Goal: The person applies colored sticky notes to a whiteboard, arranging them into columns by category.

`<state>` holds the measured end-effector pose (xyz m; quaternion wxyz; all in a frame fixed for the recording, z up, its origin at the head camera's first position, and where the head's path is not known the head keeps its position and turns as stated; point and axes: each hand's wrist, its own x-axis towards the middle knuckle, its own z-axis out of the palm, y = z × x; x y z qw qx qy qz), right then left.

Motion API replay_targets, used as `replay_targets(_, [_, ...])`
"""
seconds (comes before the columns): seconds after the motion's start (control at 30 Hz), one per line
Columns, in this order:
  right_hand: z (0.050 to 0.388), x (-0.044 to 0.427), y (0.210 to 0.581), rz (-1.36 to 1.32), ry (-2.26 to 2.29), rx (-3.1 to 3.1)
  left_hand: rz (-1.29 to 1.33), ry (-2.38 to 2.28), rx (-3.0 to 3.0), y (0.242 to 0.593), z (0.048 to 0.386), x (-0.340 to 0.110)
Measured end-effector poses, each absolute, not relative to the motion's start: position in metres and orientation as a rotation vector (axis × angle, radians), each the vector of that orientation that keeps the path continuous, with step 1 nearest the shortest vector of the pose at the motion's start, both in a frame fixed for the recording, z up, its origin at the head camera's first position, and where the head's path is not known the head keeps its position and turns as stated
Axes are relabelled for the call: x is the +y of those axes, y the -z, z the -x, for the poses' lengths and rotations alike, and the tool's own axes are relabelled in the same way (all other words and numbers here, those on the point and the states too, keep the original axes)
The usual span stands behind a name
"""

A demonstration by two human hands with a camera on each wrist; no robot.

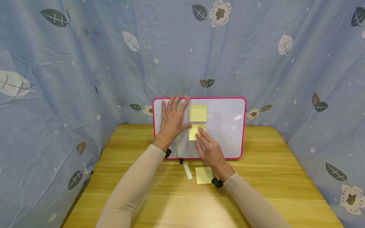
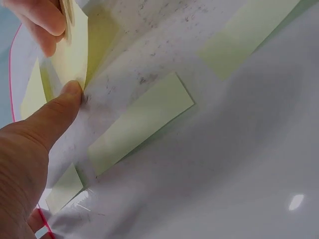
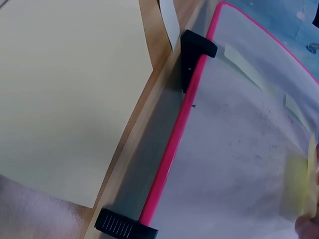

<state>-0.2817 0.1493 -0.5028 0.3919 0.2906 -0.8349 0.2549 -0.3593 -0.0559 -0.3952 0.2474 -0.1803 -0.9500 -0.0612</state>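
A pink-framed whiteboard (image 1: 228, 133) stands upright on the table. My left hand (image 1: 172, 122) lies spread over its left part, fingers straight toward the top edge. The left thumb touches the near edge of a yellow sticky note (image 1: 192, 133). My right hand (image 1: 210, 151) holds this lower note by fingers and thumb, its fingers covering part of the face. In the left wrist view the note (image 2: 75, 50) stands partly off the board. Directly above, another yellow sticky note (image 1: 198, 113) is on the board. Pale green paper strips (image 2: 142, 122) run down the board beside the notes, partly under my left hand.
On the wooden table (image 1: 159, 196), before the board, lie a loose pale strip (image 1: 188, 171) and a yellow square of paper (image 1: 203, 175), partly beneath my right wrist. Black feet (image 3: 194, 52) hold the board's lower edge. A blue patterned curtain (image 1: 171, 72) surrounds the table.
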Motion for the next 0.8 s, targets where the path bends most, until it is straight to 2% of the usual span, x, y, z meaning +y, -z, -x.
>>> replay_targets(0.8, [0.278,0.135,0.507,-0.730,0.008,-2.484,0.530,0.197,-2.491,0.398,0.348,-0.053])
